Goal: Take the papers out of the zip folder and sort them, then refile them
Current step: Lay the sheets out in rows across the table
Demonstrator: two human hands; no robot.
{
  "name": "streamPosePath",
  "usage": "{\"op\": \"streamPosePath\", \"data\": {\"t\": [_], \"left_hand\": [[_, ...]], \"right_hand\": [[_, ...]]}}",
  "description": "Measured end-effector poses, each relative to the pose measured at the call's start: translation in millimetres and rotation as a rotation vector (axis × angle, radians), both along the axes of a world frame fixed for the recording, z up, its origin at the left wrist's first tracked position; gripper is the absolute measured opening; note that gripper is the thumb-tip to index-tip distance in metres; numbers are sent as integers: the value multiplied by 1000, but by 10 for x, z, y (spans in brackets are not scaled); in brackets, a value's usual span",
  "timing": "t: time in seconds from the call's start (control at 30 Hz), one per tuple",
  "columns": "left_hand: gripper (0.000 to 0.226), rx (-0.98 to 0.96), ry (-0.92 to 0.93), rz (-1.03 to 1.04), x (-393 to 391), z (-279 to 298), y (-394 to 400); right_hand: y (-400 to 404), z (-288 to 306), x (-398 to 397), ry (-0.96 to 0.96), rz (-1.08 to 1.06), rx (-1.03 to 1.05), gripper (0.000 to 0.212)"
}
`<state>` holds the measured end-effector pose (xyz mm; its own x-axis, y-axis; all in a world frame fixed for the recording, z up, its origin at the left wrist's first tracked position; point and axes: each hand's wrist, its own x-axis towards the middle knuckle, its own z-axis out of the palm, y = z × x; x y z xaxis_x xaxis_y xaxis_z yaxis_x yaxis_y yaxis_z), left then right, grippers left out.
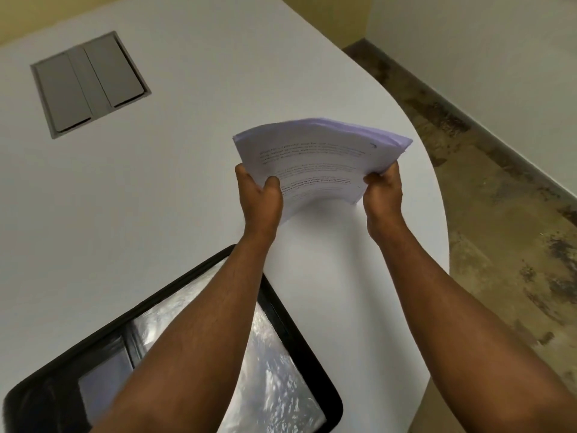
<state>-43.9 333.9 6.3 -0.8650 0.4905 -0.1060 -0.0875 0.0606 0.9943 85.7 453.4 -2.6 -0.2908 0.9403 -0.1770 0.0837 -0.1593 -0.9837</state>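
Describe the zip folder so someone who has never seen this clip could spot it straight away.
Start from the large white table with the grey hatch set flush in its top. The zip folder lies flat at the near edge, partly under the person's left forearm. Its thick black border around a shiny, crinkled clear panel sets it apart from the matte hatch and from the white papers held up in both hands.
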Motion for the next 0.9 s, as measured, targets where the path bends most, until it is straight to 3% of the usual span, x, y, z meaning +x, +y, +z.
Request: {"op": "streamPosePath", "data": {"t": [0.1, 0.47, 0.9], "left_hand": [[43, -38, -10, -33, -55, -44, 96], [27, -89, 12, -17, -312, -199, 127], [42, 30, 162, 523, -1400, -74, -1307]], "right_hand": [[26, -76, -85, -25, -6, -10, 26], [-17, -178, -469, -92, 92, 54, 31], [-1051, -99, -1867, 70, 482, 98, 28]]}}
